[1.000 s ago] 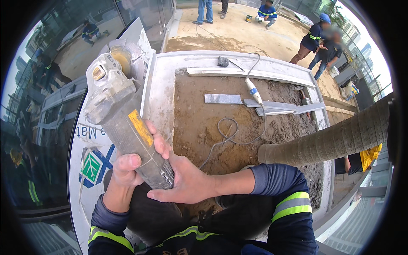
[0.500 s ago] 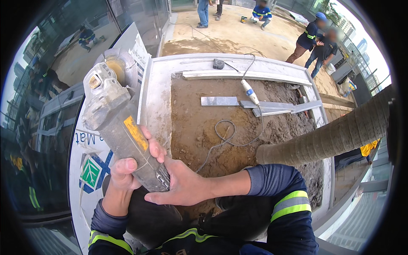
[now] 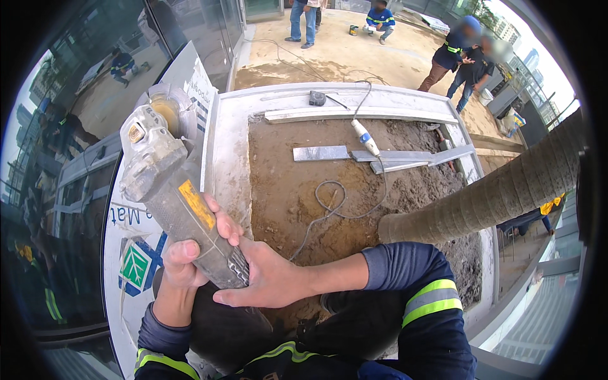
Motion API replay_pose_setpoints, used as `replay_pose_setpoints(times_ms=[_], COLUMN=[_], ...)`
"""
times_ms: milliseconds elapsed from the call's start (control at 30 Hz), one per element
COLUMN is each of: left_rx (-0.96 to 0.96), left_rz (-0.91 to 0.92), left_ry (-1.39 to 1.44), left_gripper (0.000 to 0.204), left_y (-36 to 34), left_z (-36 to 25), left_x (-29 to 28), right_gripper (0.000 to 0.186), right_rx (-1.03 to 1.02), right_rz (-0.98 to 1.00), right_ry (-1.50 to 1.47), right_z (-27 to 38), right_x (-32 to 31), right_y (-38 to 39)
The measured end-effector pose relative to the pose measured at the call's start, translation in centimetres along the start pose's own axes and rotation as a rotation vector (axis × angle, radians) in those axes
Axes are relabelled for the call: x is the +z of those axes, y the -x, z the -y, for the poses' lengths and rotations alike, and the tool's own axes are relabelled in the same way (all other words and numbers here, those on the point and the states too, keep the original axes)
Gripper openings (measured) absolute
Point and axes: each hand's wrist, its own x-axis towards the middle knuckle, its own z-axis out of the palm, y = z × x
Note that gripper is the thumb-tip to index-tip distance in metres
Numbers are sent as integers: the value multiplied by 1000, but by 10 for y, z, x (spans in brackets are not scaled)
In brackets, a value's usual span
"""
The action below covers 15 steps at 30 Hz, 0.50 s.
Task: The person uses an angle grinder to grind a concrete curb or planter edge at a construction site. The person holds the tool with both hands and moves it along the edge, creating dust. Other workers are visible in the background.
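Note:
A dusty grey angle grinder (image 3: 171,183) with a yellow label is held in both my hands, tilted with its head up and to the left. Its cutting disc (image 3: 179,114) stands near the glass at the upper left. My left hand (image 3: 193,253) is wrapped round the body from below, fingers showing on its far side. Over the rear end, my right hand (image 3: 269,275) is closed with the thumb across the bottom. Behind the grinder leans a white printed panel (image 3: 136,221). Whether the disc spins cannot be told.
A soil-filled planter (image 3: 278,183) with a white rim lies ahead. On it are metal strips (image 3: 320,153), a cable with a blue-white connector (image 3: 365,137) and a tape measure (image 3: 317,98). A tree trunk (image 3: 481,190) slants in from the right. Several people stand or crouch farther off.
My view has shifted slightly, so the planter appears a little farther left. Both hands keep their hold on the grinder. A standing person in the background has moved.

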Motion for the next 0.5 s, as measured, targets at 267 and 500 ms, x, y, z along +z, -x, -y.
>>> replay_pose_setpoints(times_ms=[267,500], left_rx=[-4,10], left_rz=[19,19], left_ry=[15,14], left_gripper=[78,77], left_y=[-1,2], left_z=[1,-2], left_x=[-1,0], right_gripper=[68,67], right_rx=[51,54], right_rz=[24,54], right_ry=[-18,-96], right_z=[4,1], right_x=[-2,2], right_y=[0,-1])
